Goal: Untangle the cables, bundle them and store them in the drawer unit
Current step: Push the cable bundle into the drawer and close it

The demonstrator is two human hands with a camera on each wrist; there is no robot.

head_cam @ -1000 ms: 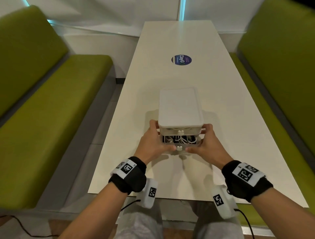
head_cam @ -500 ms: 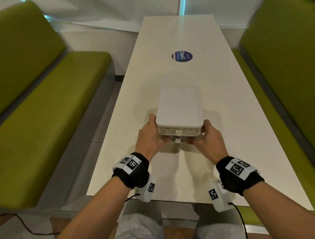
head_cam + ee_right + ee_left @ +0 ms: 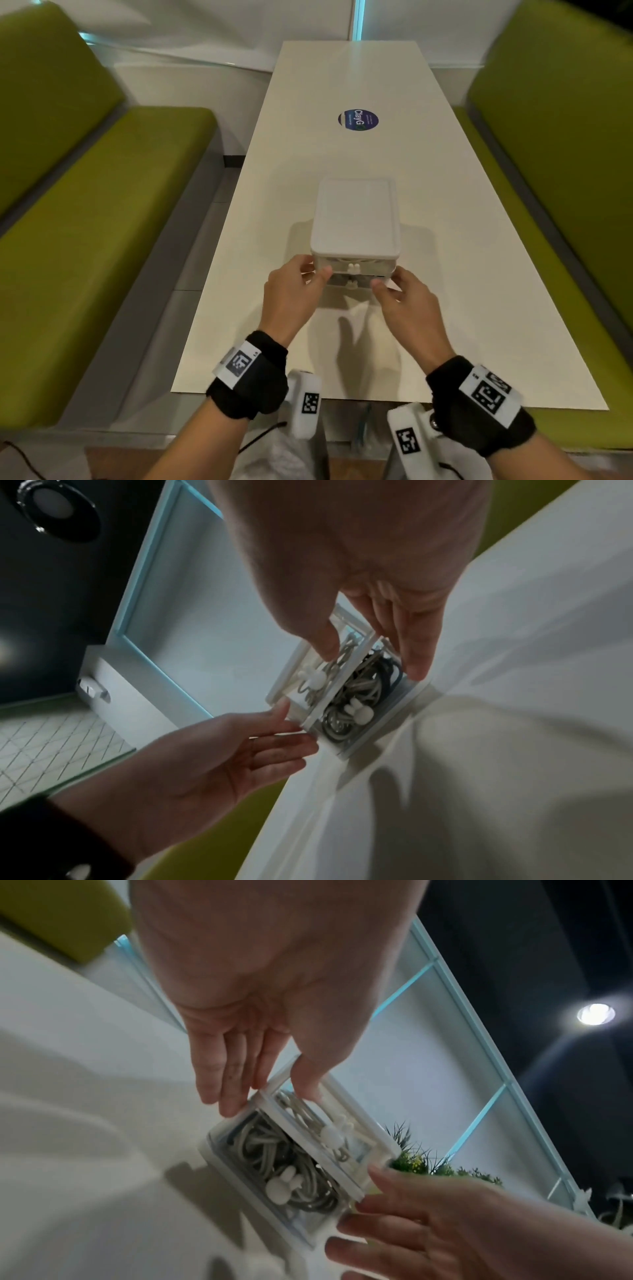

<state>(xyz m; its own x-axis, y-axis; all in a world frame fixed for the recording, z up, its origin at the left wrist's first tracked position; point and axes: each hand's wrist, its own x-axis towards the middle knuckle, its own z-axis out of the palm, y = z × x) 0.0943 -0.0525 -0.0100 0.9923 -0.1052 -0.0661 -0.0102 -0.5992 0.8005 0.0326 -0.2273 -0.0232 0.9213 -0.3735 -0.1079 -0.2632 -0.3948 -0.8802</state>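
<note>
A white drawer unit [image 3: 355, 219] stands on the white table [image 3: 445, 274], its two clear-fronted drawers facing me, both pushed in. Coiled grey and black cables [image 3: 359, 696] fill the lower drawer [image 3: 274, 1172]. A pale cable [image 3: 308, 1118] lies in the upper drawer. Each drawer front has a small white rabbit-shaped knob [image 3: 284, 1185]. My left hand [image 3: 313, 274] touches the unit's front left corner with straight fingers, thumb on the upper drawer front. My right hand [image 3: 383, 286] touches the front right corner, fingers straight too. Neither hand holds anything.
Green upholstered benches [image 3: 102, 212] [image 3: 565, 154] run along both sides of the table. A round blue sticker [image 3: 358, 120] lies on the table beyond the unit. The table's near edge [image 3: 376, 399] is just ahead of my wrists.
The lower drawer, partly out with cables showing a second ago, is pushed in. My hands have slid from the unit's sides back to its front corners.
</note>
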